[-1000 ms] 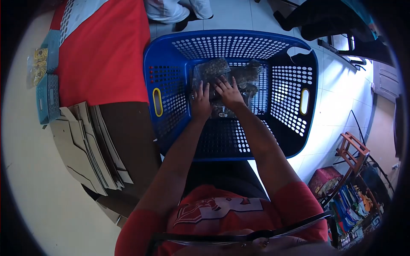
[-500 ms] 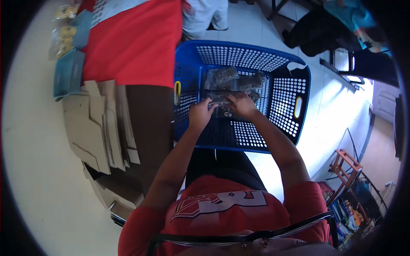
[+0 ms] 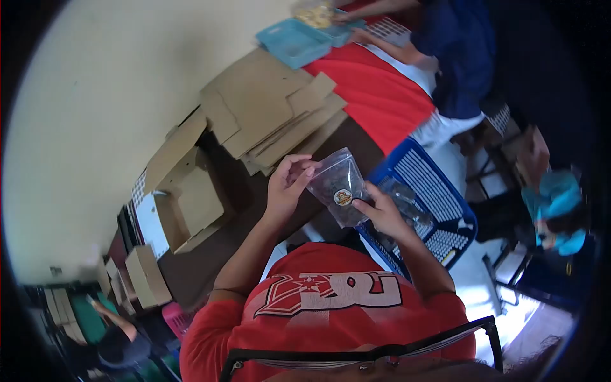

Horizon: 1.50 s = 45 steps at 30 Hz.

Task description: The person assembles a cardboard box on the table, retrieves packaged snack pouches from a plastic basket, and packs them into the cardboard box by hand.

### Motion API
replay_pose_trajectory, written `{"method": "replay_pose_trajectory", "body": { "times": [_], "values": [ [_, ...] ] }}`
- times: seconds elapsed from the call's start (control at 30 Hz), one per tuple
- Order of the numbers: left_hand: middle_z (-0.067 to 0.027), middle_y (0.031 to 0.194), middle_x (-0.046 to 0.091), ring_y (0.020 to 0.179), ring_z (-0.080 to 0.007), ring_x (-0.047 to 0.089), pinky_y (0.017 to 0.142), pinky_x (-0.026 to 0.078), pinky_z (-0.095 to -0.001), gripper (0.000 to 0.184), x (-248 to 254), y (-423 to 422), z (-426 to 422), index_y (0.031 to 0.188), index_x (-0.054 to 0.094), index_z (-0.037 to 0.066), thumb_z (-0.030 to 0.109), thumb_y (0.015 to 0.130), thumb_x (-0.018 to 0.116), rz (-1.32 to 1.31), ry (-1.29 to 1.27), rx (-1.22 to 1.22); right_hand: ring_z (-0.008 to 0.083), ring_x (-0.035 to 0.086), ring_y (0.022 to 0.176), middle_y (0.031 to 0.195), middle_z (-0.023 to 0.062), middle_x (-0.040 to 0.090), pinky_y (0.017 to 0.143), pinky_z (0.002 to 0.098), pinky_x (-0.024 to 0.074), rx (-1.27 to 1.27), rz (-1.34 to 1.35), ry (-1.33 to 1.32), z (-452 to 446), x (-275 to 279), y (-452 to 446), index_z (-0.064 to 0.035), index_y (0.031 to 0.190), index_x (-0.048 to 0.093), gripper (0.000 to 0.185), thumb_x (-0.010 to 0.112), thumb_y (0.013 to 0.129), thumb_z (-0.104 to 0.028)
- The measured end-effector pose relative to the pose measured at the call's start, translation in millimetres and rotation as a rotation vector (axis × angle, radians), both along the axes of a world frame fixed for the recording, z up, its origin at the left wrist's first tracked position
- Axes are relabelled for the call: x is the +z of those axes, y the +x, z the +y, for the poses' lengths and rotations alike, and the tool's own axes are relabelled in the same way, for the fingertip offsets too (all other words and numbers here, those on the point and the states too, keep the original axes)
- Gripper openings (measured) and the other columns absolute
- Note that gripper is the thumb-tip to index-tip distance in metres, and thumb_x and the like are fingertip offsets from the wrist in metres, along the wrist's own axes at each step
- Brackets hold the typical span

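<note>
Right hand [image 3: 382, 210] pinching a clear, squarish plastic zip bag [image 3: 330, 177], just left of a blue, perforated plastic basket [image 3: 428, 172].
Thumb on its face beside a small round sticker [image 3: 344, 197]; left hand [image 3: 286, 188] half curled at the bag's far-left edge (pinch or mere touch, cannot tell). Step in hand, as judged: handling this one bag; moving it calls for a firm edge grip, the film being thin and slick. Contents greyish, unidentifiable. Right: more glossy clear bags [image 3: 417, 219] inside the basket. Left: smooth dark-brown tabletop [image 3: 247, 197], an open tan cardboard box [image 3: 197, 197], and, farther, unevenly stacked flat cardboard sheets [image 3: 254, 95].
</note>
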State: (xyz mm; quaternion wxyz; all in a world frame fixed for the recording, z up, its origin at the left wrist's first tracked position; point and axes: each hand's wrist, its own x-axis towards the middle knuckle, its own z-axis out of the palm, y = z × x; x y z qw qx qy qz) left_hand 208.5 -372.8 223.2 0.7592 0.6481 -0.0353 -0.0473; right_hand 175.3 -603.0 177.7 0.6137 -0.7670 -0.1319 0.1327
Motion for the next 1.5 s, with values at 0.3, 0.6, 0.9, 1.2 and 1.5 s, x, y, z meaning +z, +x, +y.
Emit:
{"method": "replay_pose_trajectory", "body": {
  "times": [0.3,0.6,0.9,1.2,1.5],
  "values": [
    [-0.0059,0.114,0.058,0.107,-0.0121,0.053,0.094,0.041,-0.0283,0.031,-0.7,-121.1,146.9,0.123,0.049,0.001,0.014,0.095,0.054,-0.015,-0.195,0.378,0.0143,0.057,0.099,0.104,0.0097,0.06,0.084,0.0277,0.046,0.256,0.228,0.439,211.7,25.8,-38.5,-0.0022,0.119,0.039,0.036,0.06,0.093,-0.015],
    [-0.0088,0.115,0.058,0.106,-0.0134,0.055,0.093,0.043,-0.0282,0.031,-13.2,-198.9,298.7,0.125,0.047,-0.002,0.014,0.099,0.047,-0.047,-0.261,0.581,0.0142,0.052,0.106,0.115,0.0104,0.054,0.092,0.0286,0.0423,0.462,0.169,0.346,394.3,20.8,-83.7,0.0013,0.126,0.037,0.042,0.057,0.095,-0.019],
    [-0.0122,0.099,0.065,0.089,-0.0162,0.063,0.079,0.051,-0.0305,0.031,-20.5,-210.8,339.9,0.119,0.047,-0.003,0.018,0.097,0.052,-0.159,0.1,0.726,0.0132,0.052,0.107,0.117,0.0084,0.055,0.094,0.0285,0.0415,0.334,-0.035,0.289,470.0,14.8,-98.9,0.0023,0.129,0.04,0.048,0.056,0.095,-0.028],
    [-0.0134,0.093,0.066,0.084,-0.0177,0.064,0.075,0.05,-0.0306,0.032,-32.0,-210.0,370.5,0.114,0.05,-0.004,0.021,0.096,0.053,-0.224,0.236,0.847,0.0109,0.054,0.087,0.091,0.008,0.062,0.077,0.0254,0.046,0.207,-0.073,0.403,516.3,0.1,-104.0,0.0055,0.109,0.048,0.033,0.053,0.097,-0.025],
    [-0.014,0.093,0.067,0.083,-0.0172,0.065,0.073,0.05,-0.0301,0.032,-41.6,-189.9,382.5,0.114,0.051,-0.004,0.02,0.094,0.057,-0.086,0.044,0.718,0.0104,0.051,0.088,0.093,0.0068,0.057,0.078,0.026,0.0437,0.064,0.027,0.418,520.4,-7.8,-91.8,0.0073,0.116,0.046,0.043,0.04,0.101,-0.033]
  ]
}}
